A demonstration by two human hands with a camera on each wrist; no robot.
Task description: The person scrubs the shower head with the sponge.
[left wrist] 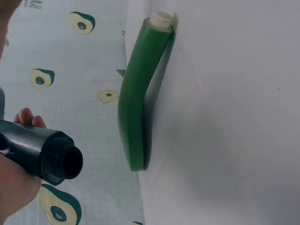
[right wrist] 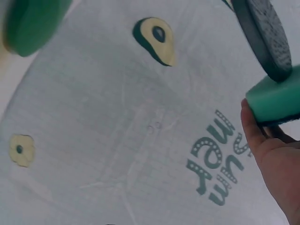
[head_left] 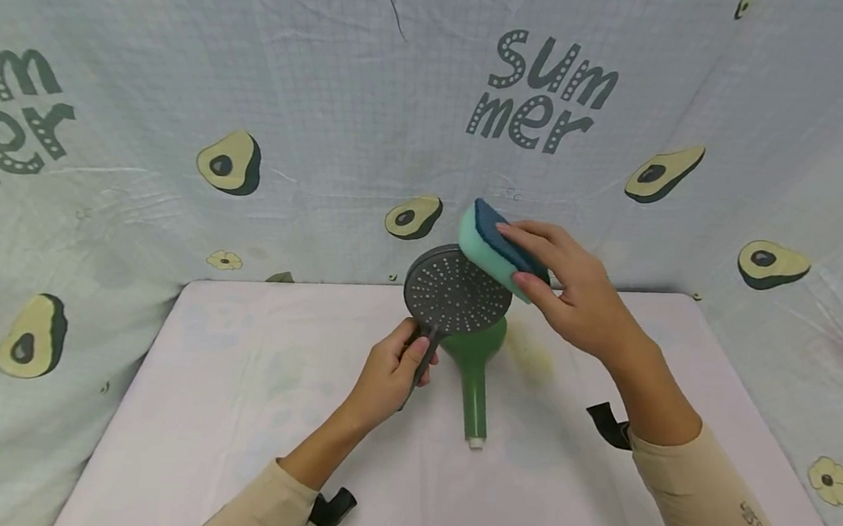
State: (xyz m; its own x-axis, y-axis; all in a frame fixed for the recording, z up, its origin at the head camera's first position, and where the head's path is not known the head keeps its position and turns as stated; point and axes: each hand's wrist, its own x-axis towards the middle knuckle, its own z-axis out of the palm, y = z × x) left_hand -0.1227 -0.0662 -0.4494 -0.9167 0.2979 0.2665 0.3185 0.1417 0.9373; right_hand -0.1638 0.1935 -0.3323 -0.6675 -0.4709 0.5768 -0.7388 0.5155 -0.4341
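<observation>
A dark grey shower head with a round nozzle face is held up by its handle in my left hand. In the left wrist view the threaded end of that shower head pokes out past the fingers. My right hand grips a sponge, light green with a dark blue scouring side. The green side of the sponge touches the rim of the shower head in the right wrist view. Behind and below lies a green shower head with a white threaded end, on the table.
The table has a pale pinkish cover. A light cloth printed with avocados and lettering hangs behind it and at both sides. Black straps sit at the wrists.
</observation>
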